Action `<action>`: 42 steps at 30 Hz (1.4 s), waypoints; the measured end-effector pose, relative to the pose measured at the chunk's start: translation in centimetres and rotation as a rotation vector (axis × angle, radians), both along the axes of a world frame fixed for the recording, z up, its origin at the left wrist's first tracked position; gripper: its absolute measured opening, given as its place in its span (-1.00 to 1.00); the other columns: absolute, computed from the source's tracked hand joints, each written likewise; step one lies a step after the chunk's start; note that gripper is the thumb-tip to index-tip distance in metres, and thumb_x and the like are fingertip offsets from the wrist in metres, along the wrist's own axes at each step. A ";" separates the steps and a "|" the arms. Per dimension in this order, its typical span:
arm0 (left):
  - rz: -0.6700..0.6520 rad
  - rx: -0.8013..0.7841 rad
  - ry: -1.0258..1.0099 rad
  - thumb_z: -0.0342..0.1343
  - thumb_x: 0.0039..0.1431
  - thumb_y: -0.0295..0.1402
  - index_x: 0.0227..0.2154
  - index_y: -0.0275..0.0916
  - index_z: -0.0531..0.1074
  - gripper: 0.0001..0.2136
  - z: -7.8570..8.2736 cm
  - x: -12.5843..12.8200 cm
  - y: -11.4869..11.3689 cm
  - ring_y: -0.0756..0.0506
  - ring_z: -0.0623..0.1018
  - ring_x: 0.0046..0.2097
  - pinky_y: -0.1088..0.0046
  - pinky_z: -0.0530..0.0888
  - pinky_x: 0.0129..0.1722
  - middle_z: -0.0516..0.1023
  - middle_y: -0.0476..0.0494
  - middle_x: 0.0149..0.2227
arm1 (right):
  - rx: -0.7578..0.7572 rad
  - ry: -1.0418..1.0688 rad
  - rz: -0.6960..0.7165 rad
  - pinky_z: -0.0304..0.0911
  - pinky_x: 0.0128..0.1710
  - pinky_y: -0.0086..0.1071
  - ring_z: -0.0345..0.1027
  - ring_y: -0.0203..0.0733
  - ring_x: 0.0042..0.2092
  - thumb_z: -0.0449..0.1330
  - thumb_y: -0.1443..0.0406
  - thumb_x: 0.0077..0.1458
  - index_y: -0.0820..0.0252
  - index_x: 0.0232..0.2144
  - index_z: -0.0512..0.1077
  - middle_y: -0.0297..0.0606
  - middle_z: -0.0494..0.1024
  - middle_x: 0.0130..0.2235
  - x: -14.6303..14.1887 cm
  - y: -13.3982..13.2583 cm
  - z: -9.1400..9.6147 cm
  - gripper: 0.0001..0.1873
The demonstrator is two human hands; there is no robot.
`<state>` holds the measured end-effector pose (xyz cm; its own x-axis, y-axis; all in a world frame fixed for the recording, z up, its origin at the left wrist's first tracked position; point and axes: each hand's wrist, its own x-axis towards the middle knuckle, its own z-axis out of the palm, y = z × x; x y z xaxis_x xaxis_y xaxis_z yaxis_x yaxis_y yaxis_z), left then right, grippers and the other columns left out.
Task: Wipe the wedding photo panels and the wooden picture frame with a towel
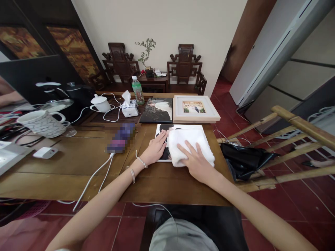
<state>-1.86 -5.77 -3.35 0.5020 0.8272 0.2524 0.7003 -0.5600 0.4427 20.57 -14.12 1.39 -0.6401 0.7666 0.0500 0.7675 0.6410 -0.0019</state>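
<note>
A white cloth (pixel 202 139), folded into a thick pad, lies over the right part of a photo panel (pixel 166 154) at the table's near right side. My right hand (pixel 195 162) rests on the cloth with its fingers spread. Flat along the panel's left edge lies my left hand (pixel 155 148), fingers stretched out and pointing away from me. Dark shapes and a white border show on the panel, while the cloth hides most of its picture. Behind it are a dark photo panel (pixel 157 111) with a white figure and a pale framed photo (pixel 194 107).
Left of my hands lies a phone (pixel 121 138) with a white cable. A tissue box (pixel 130 108), a green bottle (pixel 138 91), a lidded white cup (pixel 101 104) and a patterned mug (pixel 42 123) stand further back. A bamboo chair (pixel 300 129) is at right.
</note>
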 end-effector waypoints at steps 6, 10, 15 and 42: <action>0.001 0.012 -0.007 -0.25 0.34 -0.33 0.29 -0.31 0.04 -0.52 -0.1 0.1 0.1 -0.19 0.03 0.36 0.09 0.12 0.27 0.01 -0.33 0.35 | -0.064 0.060 0.049 -0.18 0.24 0.28 -0.18 0.13 0.35 -0.06 0.64 -0.13 0.15 -0.18 0.55 -0.28 0.14 0.32 2.2 -0.6 0.5 -0.42; -0.003 0.026 -0.021 -0.24 0.35 -0.32 0.29 -0.28 0.05 -0.52 -0.3 0.0 0.2 -0.18 0.03 0.37 0.10 0.11 0.28 0.02 -0.30 0.35 | -0.027 0.101 -0.056 -0.13 0.20 0.31 -0.12 0.16 0.33 -0.03 0.59 -0.09 0.17 -0.18 0.53 -0.23 0.18 0.30 1.9 2.8 0.7 -0.49; 0.012 -0.015 -0.112 -0.26 0.37 -0.24 0.28 -0.23 0.09 -0.53 0.0 0.1 0.0 -0.17 0.06 0.36 0.10 0.10 0.29 0.05 -0.25 0.35 | 0.004 0.057 -0.157 -0.08 0.11 0.43 -0.13 0.32 0.32 -0.03 0.55 -0.02 0.18 0.02 0.43 -0.15 0.14 0.31 -0.9 6.5 0.8 -0.43; -0.005 0.072 -0.149 -0.13 0.32 -0.35 0.17 -0.35 0.28 -0.60 0.4 0.6 -0.4 -0.22 0.17 0.32 0.09 0.21 0.25 0.24 -0.35 0.26 | -0.009 0.280 -0.231 0.22 -0.24 -0.35 0.42 -0.05 -0.20 -0.04 0.49 -0.07 0.19 -0.24 0.52 -0.10 0.60 -0.20 1.3 6.6 3.4 -0.58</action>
<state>-1.28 -6.13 -2.94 0.4587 0.8016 0.3834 0.6265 -0.5977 0.5002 21.91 -7.53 4.80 -0.4124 0.8907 0.1915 0.8609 0.4497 -0.2377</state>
